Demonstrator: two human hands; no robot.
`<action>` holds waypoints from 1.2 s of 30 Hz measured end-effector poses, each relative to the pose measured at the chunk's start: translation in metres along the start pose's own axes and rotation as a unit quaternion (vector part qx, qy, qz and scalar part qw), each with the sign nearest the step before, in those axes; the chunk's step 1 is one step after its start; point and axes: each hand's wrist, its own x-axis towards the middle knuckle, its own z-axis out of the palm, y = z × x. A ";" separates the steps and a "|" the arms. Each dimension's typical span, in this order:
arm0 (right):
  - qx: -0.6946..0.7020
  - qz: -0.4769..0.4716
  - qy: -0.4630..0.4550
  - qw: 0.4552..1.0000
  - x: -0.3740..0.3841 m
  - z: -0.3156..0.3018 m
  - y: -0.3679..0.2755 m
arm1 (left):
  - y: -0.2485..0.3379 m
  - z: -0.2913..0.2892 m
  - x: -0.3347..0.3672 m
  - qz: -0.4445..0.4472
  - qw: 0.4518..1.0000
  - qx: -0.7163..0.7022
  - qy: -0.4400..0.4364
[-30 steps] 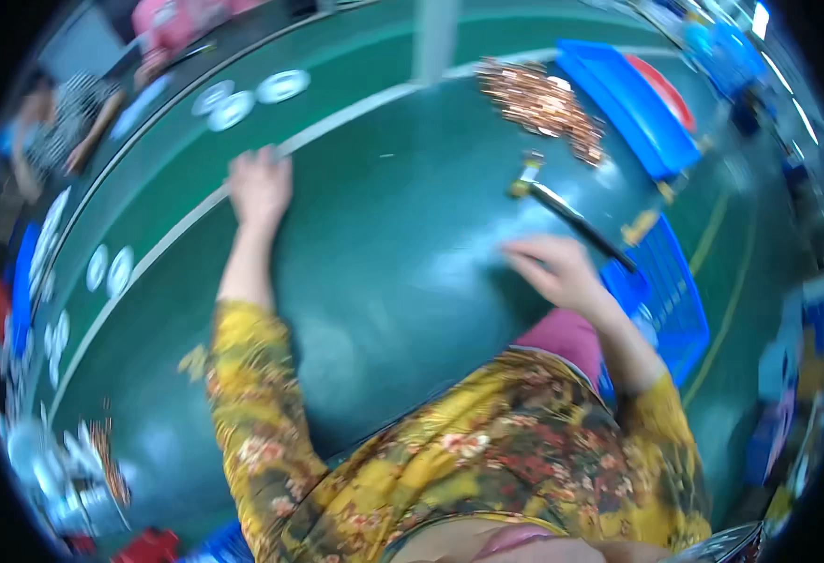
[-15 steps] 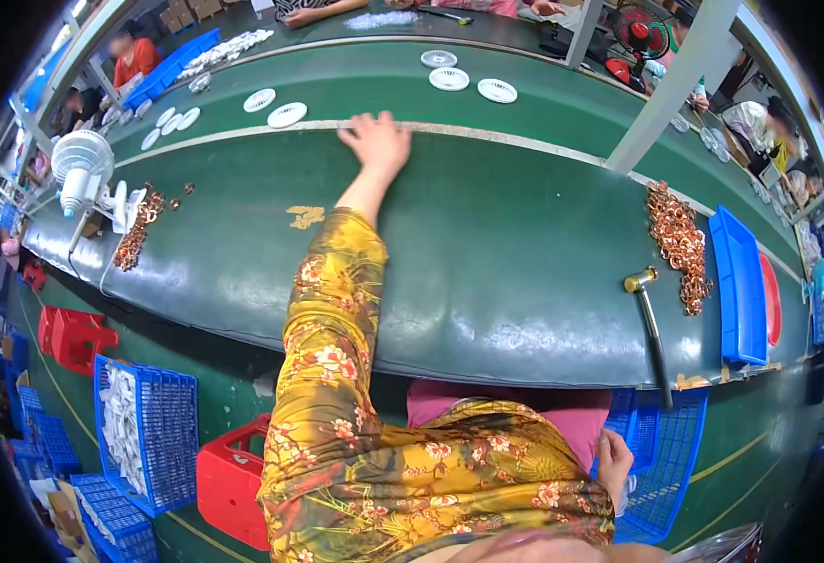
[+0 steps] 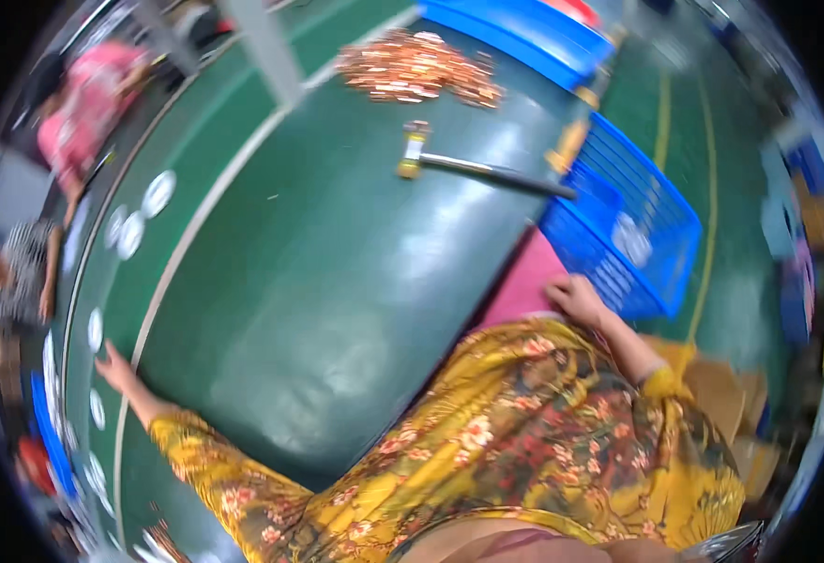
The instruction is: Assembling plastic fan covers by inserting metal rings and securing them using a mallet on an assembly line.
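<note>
My left hand (image 3: 116, 368) reaches out over the green conveyor belt at the far left. Its fingers are stretched, with the tips beside or touching a round white slotted disc (image 3: 96, 328); motion blur hides whether they meet. Nothing shows in its grasp. More white discs (image 3: 158, 193) lie along the belt. Low by my lap, my right hand (image 3: 579, 298) rests at the edge of the pink cloth (image 3: 524, 281), fingers loosely curled in and no object visible in them. On the green table (image 3: 290, 281) lies a hammer (image 3: 487, 172), its dark handle jutting past the table's edge.
A heap of copper-coloured rings (image 3: 416, 68) sits near a blue tray (image 3: 524, 38) at the top. A blue plastic basket (image 3: 660, 202) stands below the table's edge, with cardboard (image 3: 707, 385) beside it. Across the belt are co-workers, one in pink (image 3: 93, 103). A post (image 3: 276, 56) rises beside the belt.
The view has swung to the right, so the hammer and basket now sit nearer the middle. My left hand has gone from the belt's near edge to beside a white disc.
</note>
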 end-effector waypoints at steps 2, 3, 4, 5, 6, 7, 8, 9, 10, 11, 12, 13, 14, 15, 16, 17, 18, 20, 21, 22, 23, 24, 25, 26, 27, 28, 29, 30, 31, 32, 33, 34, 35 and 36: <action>0.000 0.008 0.034 0.999 0.002 0.006 -0.008 | 0.014 0.014 -0.016 0.020 0.993 0.049 -0.108; 0.041 0.034 0.032 0.998 0.008 0.002 -0.006 | 0.015 0.008 -0.026 -0.004 0.993 -0.002 -0.121; 0.096 0.054 0.023 0.994 0.008 0.005 -0.006 | 0.009 -0.010 -0.018 -0.027 0.993 -0.044 -0.102; 0.168 0.084 0.012 0.982 0.007 0.007 -0.008 | 0.007 -0.026 -0.021 -0.051 0.987 -0.120 -0.091; 0.242 0.109 0.011 0.964 0.013 0.010 -0.006 | 0.016 -0.030 -0.023 -0.072 0.973 -0.205 -0.077; 0.271 0.127 0.008 0.954 0.016 0.015 -0.001 | 0.024 -0.026 -0.034 -0.093 0.958 -0.256 -0.089; 0.297 0.131 0.022 0.946 0.021 0.020 -0.001 | 0.031 -0.033 -0.039 -0.115 0.941 -0.304 -0.095; 0.325 0.126 0.028 0.937 0.029 0.022 -0.002 | 0.022 -0.051 -0.033 -0.146 0.928 -0.335 -0.076; 0.332 0.112 0.048 0.935 0.038 0.023 0.005 | 0.011 -0.065 -0.030 -0.175 0.912 -0.367 -0.058; 0.283 0.103 0.093 0.949 0.044 0.021 0.024 | 0.018 -0.067 -0.044 -0.169 0.928 -0.320 -0.087; 0.234 0.090 0.140 0.958 0.054 0.022 0.039 | 0.030 -0.068 -0.060 -0.158 0.942 -0.274 -0.112; 0.218 0.091 0.176 0.956 0.068 0.023 0.045 | 0.050 -0.072 -0.066 -0.218 0.916 -0.325 -0.087; 0.255 0.128 0.191 0.939 0.079 0.024 0.052 | 0.084 -0.069 -0.081 -0.278 0.882 -0.374 -0.069; 0.288 0.164 0.201 0.922 0.086 0.022 0.065 | 0.117 -0.074 -0.111 -0.229 0.900 -0.359 -0.095; 0.280 0.175 0.207 0.921 0.099 0.029 0.072 | 0.149 -0.089 -0.110 -0.191 0.899 -0.377 -0.113; 0.303 0.194 0.216 0.908 0.111 0.032 0.080 | 0.180 -0.101 -0.112 -0.156 0.896 -0.393 -0.132; 0.325 0.212 0.223 0.894 0.122 0.031 0.085 | 0.216 -0.112 -0.121 -0.106 0.881 -0.430 -0.168; 0.359 0.240 0.221 0.874 0.136 0.032 0.095 | 0.295 -0.129 -0.144 -0.003 0.840 -0.481 -0.251; 0.383 0.252 0.229 0.858 0.142 0.033 0.116 | 0.351 -0.131 -0.176 0.027 0.827 -0.476 -0.298; 0.410 0.259 0.230 0.843 0.150 0.033 0.120 | 0.401 -0.138 -0.203 0.058 0.816 -0.465 -0.337; 0.437 0.267 0.239 0.825 0.156 0.038 0.123 | 0.436 -0.137 -0.220 0.076 0.787 -0.478 -0.384; 0.456 0.256 0.246 0.816 0.163 0.043 0.120 | 0.467 -0.140 -0.234 0.096 0.758 -0.484 -0.426; 0.474 0.244 0.253 0.807 0.171 0.045 0.116 | 0.501 -0.141 -0.250 0.129 0.744 -0.464 -0.463; 0.482 0.231 0.263 0.803 0.175 0.050 0.114 | 0.533 -0.134 -0.267 0.159 0.724 -0.442 -0.504; 0.423 0.247 0.319 0.811 0.165 0.051 0.153 | 0.566 -0.119 -0.304 0.171 0.745 -0.403 -0.504; 0.360 0.267 0.374 0.812 0.154 0.052 0.186 | 0.598 -0.101 -0.334 0.322 0.708 -0.354 -0.519; 0.343 0.281 0.391 0.807 0.161 0.055 0.170 | 0.623 -0.095 -0.354 0.346 0.684 -0.320 -0.557; 0.270 0.301 0.406 0.819 0.164 0.053 0.156 | 0.647 -0.091 -0.382 0.351 0.663 -0.271 -0.604; 0.193 0.322 0.424 0.824 0.164 0.050 0.147 | 0.662 -0.072 -0.404 0.326 0.602 -0.269 -0.677; 0.227 0.347 0.405 0.815 0.159 0.050 0.148 | 0.674 -0.051 -0.433 0.303 0.557 -0.261 -0.728; 0.213 0.368 0.411 0.807 0.148 0.057 0.154 | 0.678 -0.017 -0.461 0.353 0.514 -0.247 -0.742; 0.198 0.390 0.416 0.797 0.136 0.065 0.159 | 0.680 0.010 -0.491 0.334 0.489 -0.232 -0.772; 0.230 0.365 0.457 0.778 0.138 0.065 0.142 | 0.682 0.041 -0.505 0.376 0.479 -0.226 -0.760; 0.228 0.374 0.457 0.774 0.136 0.060 0.138 | 0.685 0.074 -0.524 0.389 0.488 -0.216 -0.751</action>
